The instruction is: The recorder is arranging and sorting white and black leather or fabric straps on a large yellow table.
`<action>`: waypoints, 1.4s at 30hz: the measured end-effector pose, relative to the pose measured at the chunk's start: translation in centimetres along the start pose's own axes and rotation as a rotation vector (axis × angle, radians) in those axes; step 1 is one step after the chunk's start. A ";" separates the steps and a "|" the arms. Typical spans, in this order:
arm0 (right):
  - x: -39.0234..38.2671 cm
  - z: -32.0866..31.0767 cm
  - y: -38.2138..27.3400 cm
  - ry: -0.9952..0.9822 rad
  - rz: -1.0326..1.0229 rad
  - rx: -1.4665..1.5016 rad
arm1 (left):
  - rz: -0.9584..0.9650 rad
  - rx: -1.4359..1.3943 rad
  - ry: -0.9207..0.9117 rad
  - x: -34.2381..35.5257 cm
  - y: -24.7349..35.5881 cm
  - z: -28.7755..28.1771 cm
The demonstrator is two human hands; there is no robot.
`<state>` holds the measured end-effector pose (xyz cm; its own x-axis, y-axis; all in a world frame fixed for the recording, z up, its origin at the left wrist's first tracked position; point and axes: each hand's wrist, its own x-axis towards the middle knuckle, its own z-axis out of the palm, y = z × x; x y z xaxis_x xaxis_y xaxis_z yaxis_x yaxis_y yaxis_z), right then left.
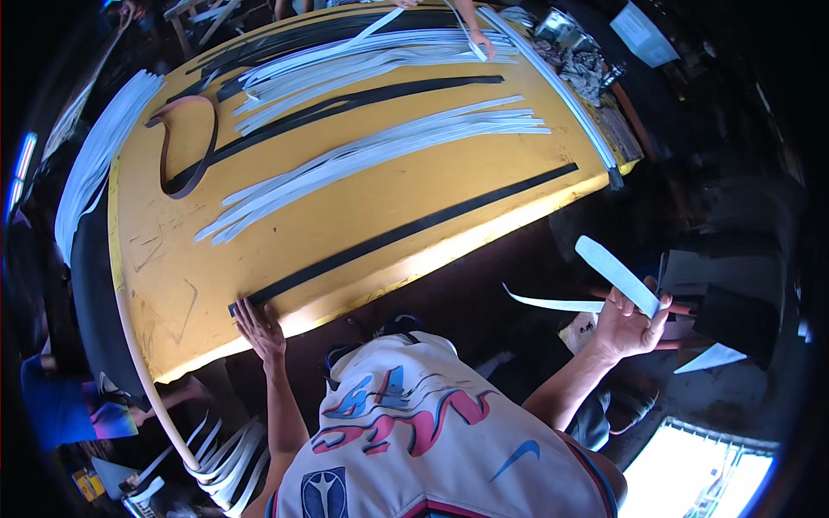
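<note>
My left hand (260,329) lies with fingers stretched out on the near left end of a long black strip (414,226), which runs along the front edge of the yellow table (337,250). Away from the table on the right, my right hand (629,331) is closed on a white strip (615,274). One rounded end of it points up and toward the table, while a thinner white length (553,302) trails out to the left of the hand. Behind the black strip lies a loose bundle of white strips (371,164).
More white strips (371,62) and black strips (345,102) cover the far side. A brown curled strap (207,142) stands at the left. White strips (104,155) hang over the left edge. Another person's hand (481,43) holds a strip at the far edge. Long white pieces (553,86) lie along the right edge.
</note>
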<state>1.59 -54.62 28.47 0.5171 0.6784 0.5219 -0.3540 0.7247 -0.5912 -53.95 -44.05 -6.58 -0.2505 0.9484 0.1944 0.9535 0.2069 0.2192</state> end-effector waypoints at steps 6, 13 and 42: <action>2.7 -0.8 2.1 -0.163 0.010 0.071 | 0.026 -0.151 0.093 -0.4 -0.5 0.0; 6.3 1.8 7.5 -0.282 0.144 0.364 | -0.049 -0.266 0.153 0.3 -0.4 -1.8; -19.7 18.8 38.9 -0.519 1.160 -0.390 | -0.417 -1.797 -0.770 7.1 -8.0 -9.8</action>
<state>-37.06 -37.51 6.70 -0.3165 0.9063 -0.2802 -0.0948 -0.3241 -0.9413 -65.06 -41.31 2.45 0.2071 0.9010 -0.3813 -0.4837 0.4331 0.7606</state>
